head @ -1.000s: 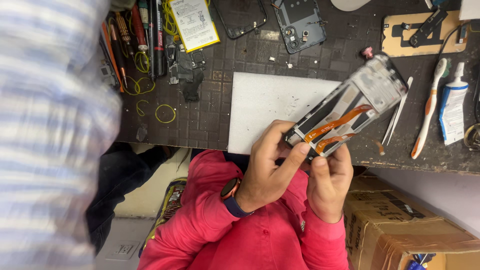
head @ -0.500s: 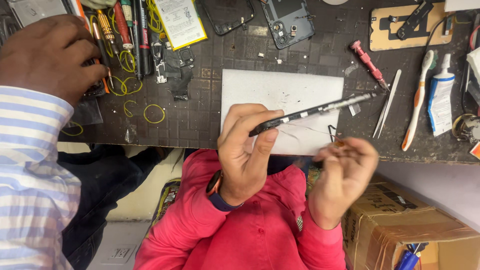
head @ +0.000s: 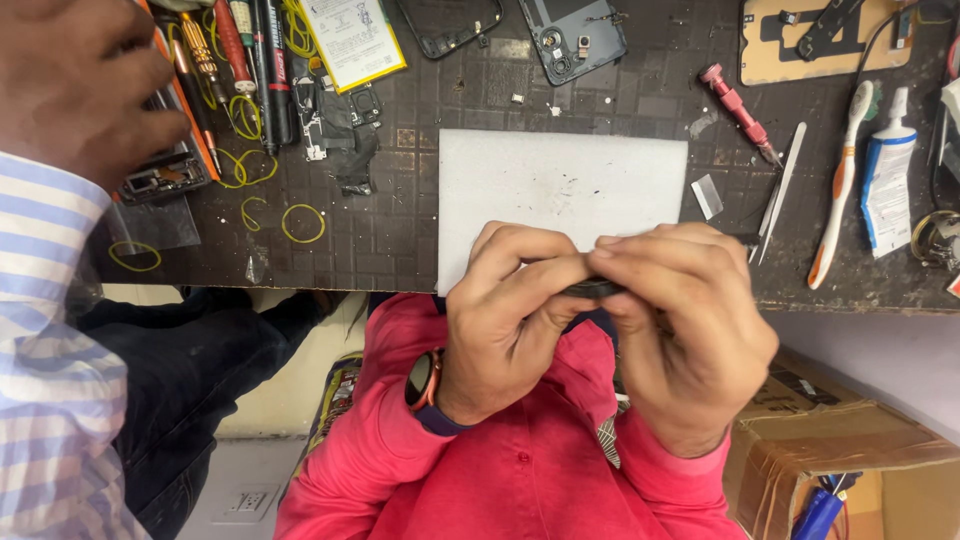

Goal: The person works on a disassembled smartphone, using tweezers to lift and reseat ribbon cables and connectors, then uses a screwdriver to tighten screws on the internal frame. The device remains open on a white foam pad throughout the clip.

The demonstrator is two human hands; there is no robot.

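Observation:
My left hand (head: 505, 325), with a watch on its wrist, and my right hand (head: 680, 330) are pressed together over the near edge of the dark work mat. Both grip a thin dark phone body (head: 592, 288) seen edge-on; only a short strip of it shows between the fingers. A white foam sheet (head: 560, 185) lies on the mat just beyond my hands.
Another person's hand (head: 75, 85) and striped sleeve (head: 50, 350) reach in at left over a tool rack (head: 235, 60). On the mat lie a phone back cover (head: 575, 35), red screwdriver (head: 735, 110), tweezers (head: 780, 190), toothbrush (head: 840, 190), glue tube (head: 888, 175), yellow rubber bands (head: 303, 222). Cardboard box (head: 840, 450) at lower right.
The phone body, held open-side up and then tilted out over the foam sheet, is now pulled in edge-on between both hands. My right hand has rejoined the grip. The other person's hand came in.

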